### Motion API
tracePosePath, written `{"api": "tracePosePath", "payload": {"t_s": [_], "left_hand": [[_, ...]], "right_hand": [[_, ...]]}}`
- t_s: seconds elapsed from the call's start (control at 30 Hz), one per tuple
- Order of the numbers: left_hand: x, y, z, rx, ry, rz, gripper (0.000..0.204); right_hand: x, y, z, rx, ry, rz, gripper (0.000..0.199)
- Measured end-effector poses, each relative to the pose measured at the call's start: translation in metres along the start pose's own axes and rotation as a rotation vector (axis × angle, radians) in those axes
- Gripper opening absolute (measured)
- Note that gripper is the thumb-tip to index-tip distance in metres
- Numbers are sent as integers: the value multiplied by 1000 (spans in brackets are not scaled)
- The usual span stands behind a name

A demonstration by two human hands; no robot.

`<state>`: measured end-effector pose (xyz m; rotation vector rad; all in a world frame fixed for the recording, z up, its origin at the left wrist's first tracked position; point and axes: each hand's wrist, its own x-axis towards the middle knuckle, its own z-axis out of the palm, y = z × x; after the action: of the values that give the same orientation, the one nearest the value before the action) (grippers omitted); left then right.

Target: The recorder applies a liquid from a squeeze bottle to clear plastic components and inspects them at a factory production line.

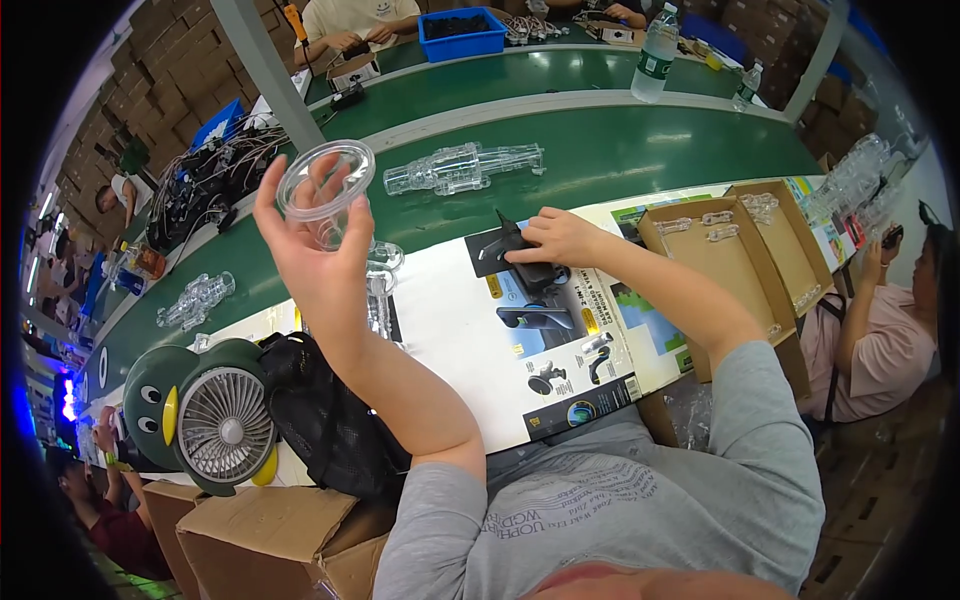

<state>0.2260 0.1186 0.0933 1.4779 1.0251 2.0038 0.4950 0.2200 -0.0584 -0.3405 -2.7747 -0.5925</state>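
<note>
Clear plastic cup (pixel 335 203) sits in the left hand (pixel 310 250), thumb and fingers curled around it, raised above the surface (pixel 600 150). Lifting looks done; setting it down or fitting it to anything looks undone. A clear tubular assembly (pixel 463 168) lies to that hand's right, apart from the cup. The right hand (pixel 562 240) is at a black piece (pixel 510 238); whether it grips this, I cannot tell.

We see a penguin-shaped fan (pixel 215 425) at lower left, a blue bin (pixel 465 46) at top centre, and a large water bottle (pixel 655 62) at upper right.
</note>
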Motion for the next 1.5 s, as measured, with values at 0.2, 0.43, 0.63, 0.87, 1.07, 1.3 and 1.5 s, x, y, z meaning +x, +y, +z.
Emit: {"api": "tracePosePath", "payload": {"t_s": [0.2,0.43,0.63,0.87,1.07,1.3,1.5], "left_hand": [[3,-9,7,138,-67,11,56],[2,-17,20,161,-223,-165,36],[-5,-15,41,243,-363,-83,43],[-10,-1,47,277,-372,-64,48],[-14,-3,49,304,-333,49,52],[-16,-3,56,479,-320,-45,53],[-15,-11,54,525,-302,53,56]], "right_hand": [[23,-1,-40,173,526,356,62],[81,-22,-128,749,1433,804,63],[61,-31,-136,1543,1676,853,42],[55,-42,-144,1695,1500,788,42],[62,-51,-155,1768,1500,793,42],[61,-53,-157,1773,1520,785,42],[61,-52,-157,1733,1579,782,42]]}}
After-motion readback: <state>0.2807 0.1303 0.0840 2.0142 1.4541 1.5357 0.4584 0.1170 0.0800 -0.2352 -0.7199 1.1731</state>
